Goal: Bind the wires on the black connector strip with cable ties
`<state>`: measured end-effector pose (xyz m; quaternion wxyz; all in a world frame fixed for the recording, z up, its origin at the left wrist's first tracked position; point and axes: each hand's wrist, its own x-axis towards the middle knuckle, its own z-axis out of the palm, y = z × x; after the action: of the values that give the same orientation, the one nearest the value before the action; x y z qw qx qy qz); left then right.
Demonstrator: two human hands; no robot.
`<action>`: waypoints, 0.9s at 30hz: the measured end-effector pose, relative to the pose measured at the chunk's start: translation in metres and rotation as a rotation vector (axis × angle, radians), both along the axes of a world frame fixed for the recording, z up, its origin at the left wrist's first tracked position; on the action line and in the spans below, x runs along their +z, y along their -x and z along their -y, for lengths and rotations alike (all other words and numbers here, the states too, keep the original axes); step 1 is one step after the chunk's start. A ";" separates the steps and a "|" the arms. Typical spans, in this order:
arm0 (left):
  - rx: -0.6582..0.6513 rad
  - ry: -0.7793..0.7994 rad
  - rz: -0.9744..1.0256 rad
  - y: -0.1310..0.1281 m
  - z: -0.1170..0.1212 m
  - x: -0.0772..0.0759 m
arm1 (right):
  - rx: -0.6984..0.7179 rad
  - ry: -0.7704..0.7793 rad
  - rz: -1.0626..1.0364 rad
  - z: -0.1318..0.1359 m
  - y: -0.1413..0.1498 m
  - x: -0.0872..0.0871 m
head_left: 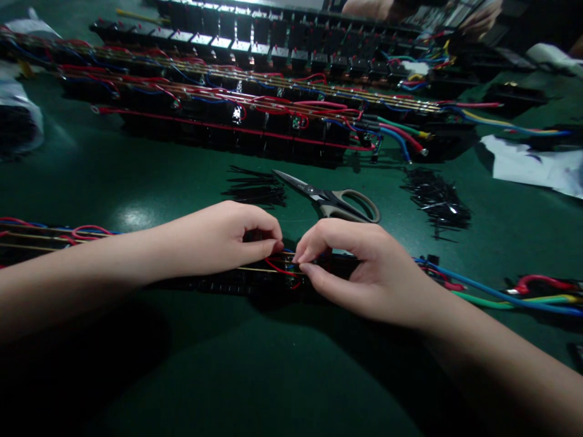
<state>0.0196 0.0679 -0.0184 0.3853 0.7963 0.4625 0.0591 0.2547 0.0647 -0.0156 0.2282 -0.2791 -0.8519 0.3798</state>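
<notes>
A long black strip assembly [228,282] with brass-coloured rods and red and blue wires lies across the table in front of me. Over its middle, my left hand [246,233] is closed in a pinch; what is between the fingertips is too small to make out. Just to the right, my right hand [359,264] also pinches at the strip, its fingertips beside a small green part and a red wire [276,265]. Whatever the right fingers hold is hidden. The two sets of fingertips are close together but apart.
Behind my hands lie scissors [328,197], with black cable ties [255,185] left of them and a pile of cable ties [437,200] to the right. Similar wired strips [228,130] fill the back. Thick coloured cables [510,297] run off right. Another person's hand [483,18] shows far back.
</notes>
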 end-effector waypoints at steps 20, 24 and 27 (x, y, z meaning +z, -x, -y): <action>-0.018 0.034 0.026 -0.001 0.001 0.002 | 0.027 -0.034 0.030 -0.002 0.000 -0.003; -0.056 -0.008 0.053 -0.001 0.000 0.001 | 0.032 -0.050 0.031 -0.002 0.000 -0.003; -0.065 -0.015 0.062 -0.001 0.000 0.000 | 0.030 -0.062 0.033 -0.002 0.001 -0.003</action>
<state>0.0206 0.0684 -0.0184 0.3951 0.8116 0.4238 0.0748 0.2538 0.0669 -0.0191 0.2170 -0.2652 -0.8710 0.3521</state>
